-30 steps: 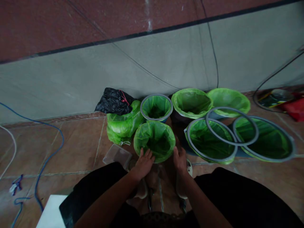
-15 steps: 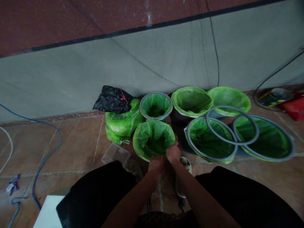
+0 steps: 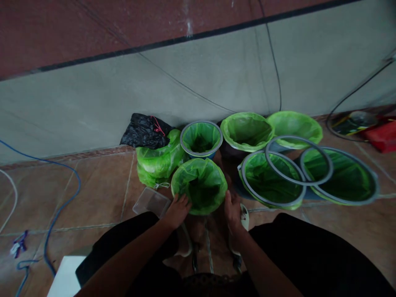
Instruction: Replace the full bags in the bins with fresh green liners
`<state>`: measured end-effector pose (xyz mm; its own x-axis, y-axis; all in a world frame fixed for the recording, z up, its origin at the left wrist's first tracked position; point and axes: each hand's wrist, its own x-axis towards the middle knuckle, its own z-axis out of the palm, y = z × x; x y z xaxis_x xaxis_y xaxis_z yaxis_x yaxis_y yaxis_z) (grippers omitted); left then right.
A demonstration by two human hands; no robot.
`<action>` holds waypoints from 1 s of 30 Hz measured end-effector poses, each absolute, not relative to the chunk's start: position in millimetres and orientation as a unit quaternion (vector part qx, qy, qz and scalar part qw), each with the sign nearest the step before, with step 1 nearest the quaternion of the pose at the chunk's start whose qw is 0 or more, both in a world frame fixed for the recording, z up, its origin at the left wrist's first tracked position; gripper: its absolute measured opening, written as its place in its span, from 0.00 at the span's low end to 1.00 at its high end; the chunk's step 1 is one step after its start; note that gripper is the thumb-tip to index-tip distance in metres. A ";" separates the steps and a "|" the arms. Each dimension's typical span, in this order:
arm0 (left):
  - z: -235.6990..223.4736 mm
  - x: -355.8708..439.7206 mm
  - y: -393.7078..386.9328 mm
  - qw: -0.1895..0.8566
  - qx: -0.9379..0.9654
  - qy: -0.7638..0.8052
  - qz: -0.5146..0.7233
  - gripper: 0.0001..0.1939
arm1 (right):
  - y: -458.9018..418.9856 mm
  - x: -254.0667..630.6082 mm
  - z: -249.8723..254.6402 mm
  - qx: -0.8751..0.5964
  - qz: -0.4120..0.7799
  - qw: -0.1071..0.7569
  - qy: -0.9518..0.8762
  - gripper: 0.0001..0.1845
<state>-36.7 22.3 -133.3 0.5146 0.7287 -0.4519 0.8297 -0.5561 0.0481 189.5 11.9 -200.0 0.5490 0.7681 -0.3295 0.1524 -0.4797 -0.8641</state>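
Note:
A round container lined with a crumpled green plastic bag [image 3: 199, 185] stands directly in front of me, its dark inside showing. My left hand [image 3: 177, 212] lies on the bag's lower left rim, fingers over the plastic. At the lower right of the same rim is my right hand [image 3: 232, 212], its fingertips against the bag edge. Whether those fingers pinch the plastic is hard to see. The container's lower part is hidden by the bag.
Just behind stand a grey-rimmed, green-lined bucket [image 3: 201, 140] and a bundled green bag [image 3: 157, 161]. On the right are green-lined containers [image 3: 246, 132], loose grey rings [image 3: 298, 161], and a clear plastic box [image 3: 151, 202] at left. A concrete wall rises behind.
My hands have moved apart along the bag's front rim, the left going leftward and the right going rightward and slightly down. The green bag now sits more evenly around the rim.

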 end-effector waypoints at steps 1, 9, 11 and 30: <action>-128.5 -36.9 22.1 0.130 0.847 0.474 -0.199 0.23 | 17.1 195.8 -201.4 -0.784 0.355 0.417 -0.292 0.40; -120.6 60.5 19.4 0.256 0.765 0.591 -0.005 0.27 | 62.2 213.9 -206.7 -0.770 0.301 0.422 -0.372 0.28; -128.8 89.0 32.2 0.278 0.722 0.632 0.038 0.25 | 68.0 212.1 -207.1 -0.767 0.302 0.431 -0.368 0.27; -183.6 111.6 72.3 0.405 0.585 0.700 0.056 0.15 | 65.6 211.0 -222.7 -0.727 0.412 0.451 -0.315 0.28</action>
